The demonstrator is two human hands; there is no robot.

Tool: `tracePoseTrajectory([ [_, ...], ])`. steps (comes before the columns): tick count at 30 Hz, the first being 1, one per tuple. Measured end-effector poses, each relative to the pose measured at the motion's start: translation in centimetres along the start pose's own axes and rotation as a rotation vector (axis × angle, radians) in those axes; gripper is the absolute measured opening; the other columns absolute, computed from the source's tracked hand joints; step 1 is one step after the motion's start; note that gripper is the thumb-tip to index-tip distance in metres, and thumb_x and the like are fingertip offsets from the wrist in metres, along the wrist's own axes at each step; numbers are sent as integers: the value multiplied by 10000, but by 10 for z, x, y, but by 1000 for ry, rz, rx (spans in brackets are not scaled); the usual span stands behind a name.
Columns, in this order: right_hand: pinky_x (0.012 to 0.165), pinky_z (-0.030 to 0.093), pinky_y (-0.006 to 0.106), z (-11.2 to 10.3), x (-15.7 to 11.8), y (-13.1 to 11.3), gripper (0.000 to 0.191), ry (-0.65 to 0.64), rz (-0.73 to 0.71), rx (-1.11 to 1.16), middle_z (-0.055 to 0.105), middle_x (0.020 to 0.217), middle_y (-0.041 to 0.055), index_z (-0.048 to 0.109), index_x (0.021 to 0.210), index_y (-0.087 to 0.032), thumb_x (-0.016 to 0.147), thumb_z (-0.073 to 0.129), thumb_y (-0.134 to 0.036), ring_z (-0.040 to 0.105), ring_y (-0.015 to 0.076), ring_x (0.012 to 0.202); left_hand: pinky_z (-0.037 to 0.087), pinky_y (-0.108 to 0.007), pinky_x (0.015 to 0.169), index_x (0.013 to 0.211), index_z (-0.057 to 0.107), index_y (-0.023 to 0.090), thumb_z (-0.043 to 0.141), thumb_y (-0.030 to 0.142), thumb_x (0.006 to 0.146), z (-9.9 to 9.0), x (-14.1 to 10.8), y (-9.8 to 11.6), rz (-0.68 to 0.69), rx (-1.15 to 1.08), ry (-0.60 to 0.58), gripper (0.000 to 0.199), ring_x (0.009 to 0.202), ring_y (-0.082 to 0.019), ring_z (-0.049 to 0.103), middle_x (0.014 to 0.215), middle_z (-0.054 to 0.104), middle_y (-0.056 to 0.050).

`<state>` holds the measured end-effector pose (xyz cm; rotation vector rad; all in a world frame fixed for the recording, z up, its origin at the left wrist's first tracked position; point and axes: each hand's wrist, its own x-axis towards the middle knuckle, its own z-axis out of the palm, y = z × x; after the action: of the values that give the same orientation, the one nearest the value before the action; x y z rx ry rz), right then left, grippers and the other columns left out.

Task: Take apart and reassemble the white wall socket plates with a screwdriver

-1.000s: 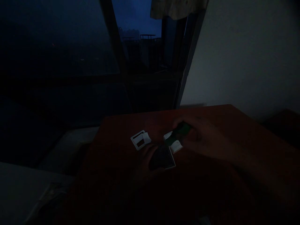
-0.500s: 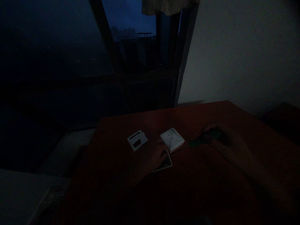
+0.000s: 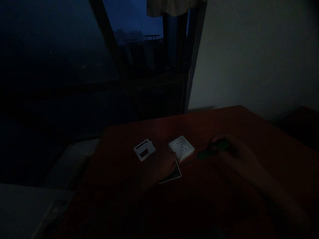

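Has the socket (image 3: 181,147) face up on the table (image 3: 211,124). Right of the socket, grips the green screwdriver (image 3: 203,155) in the closed right hand (image 3: 230,151). Just left of the socket, curls the left hand (image 3: 161,162) above a dark plate (image 3: 172,176); cannot tell its hold. Farther left of the socket, shows a white frame (image 3: 138,156).

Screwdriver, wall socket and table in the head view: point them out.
Screwdriver (image 3: 223,145): head view, on its green handle.
Wall socket (image 3: 184,144): head view, on its white face.
Table (image 3: 211,121): head view, bare far part.
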<state>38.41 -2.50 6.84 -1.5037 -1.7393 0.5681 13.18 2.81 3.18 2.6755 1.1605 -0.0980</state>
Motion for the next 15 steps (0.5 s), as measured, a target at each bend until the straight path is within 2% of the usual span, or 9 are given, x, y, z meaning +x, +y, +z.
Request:
tracePoseTrajectory([
  [8, 683, 475, 308, 2, 1, -5, 146, 2, -13, -17, 657, 927, 29, 564, 975, -233, 838, 541, -279, 622, 202, 830, 487, -298, 603, 834, 661, 157, 566, 225, 796, -1, 10, 1, 51, 43, -61, 124, 732, -233, 661, 841, 680, -101],
  [15, 677, 480, 311, 4, 2, -11, 146, -17, -9, -14, 663, 936, 36, 568, 986, -232, 846, 543, -262, 626, 207, 846, 459, -274, 585, 815, 636, 168, 555, 204, 795, -14, 6, 1, 67, -39, -7, 91, 714, -208, 641, 837, 669, -78],
])
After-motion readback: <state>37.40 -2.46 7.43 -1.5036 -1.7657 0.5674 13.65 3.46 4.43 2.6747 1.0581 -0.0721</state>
